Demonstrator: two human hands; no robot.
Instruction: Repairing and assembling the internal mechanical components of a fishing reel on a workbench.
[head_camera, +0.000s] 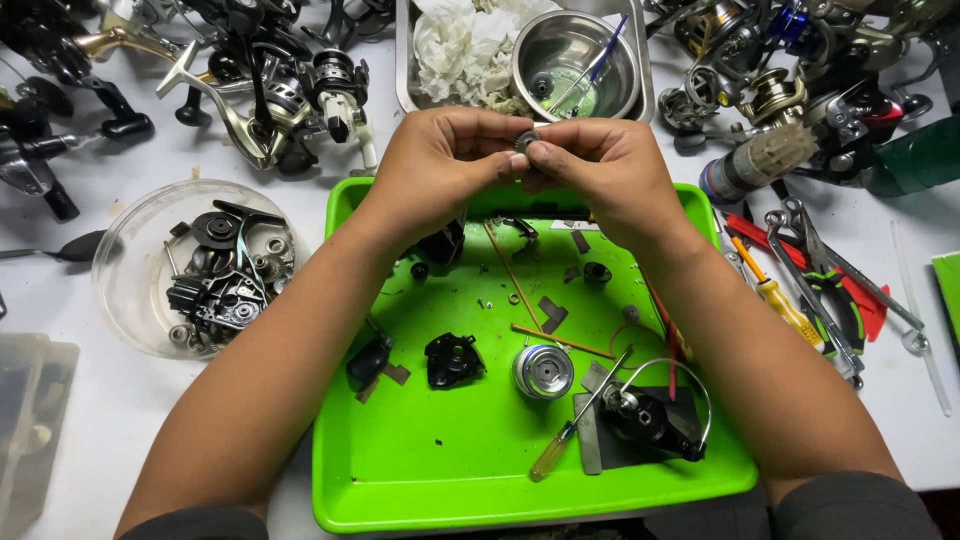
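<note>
My left hand (435, 160) and my right hand (600, 170) meet above the far edge of a bright green tray (450, 480). Between their fingertips they pinch a small dark round part (526, 141). In the tray below lie a silver spool (543, 371), a black reel body with a wire bail (650, 415), a black cover piece (452, 360), a yellow-handled screwdriver (570, 432), thin wooden sticks and small loose parts.
A clear round dish (130, 290) of dark reel parts sits at left. Several fishing reels (270, 90) crowd the far left and far right. A steel tray holds crumpled tissue and a steel bowl (580, 70). Pliers, wrenches and screwdrivers (810, 290) lie at right.
</note>
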